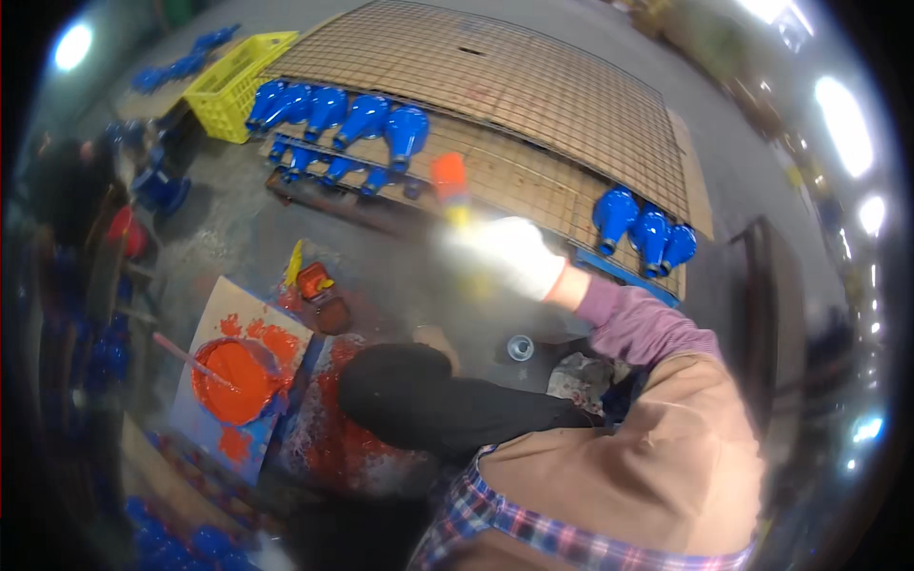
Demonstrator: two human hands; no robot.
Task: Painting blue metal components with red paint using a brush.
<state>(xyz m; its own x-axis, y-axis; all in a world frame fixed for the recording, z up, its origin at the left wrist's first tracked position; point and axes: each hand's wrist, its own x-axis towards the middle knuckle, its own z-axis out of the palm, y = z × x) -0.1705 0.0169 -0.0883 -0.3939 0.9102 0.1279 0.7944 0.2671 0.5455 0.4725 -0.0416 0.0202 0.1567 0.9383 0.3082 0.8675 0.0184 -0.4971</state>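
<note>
My right hand (509, 255), in a white glove and blurred by motion, reaches forward and grips the yellow handle of a paint tool with an orange head (449, 181). The orange head is over the edge of a wire mesh rack (533, 105), close to a row of blue valve bodies (333, 114). Three more blue valve bodies (647, 233) lie on the rack to the right of the hand. My left hand does not show; a black-clad knee (419, 400) fills the middle foreground.
A round tub of orange paint (233, 381) with a stir stick sits on paint-smeared cardboard at lower left. A small orange can (314, 281) and a grey cup (520, 347) stand on the floor. A yellow crate (233, 86) is at the back left.
</note>
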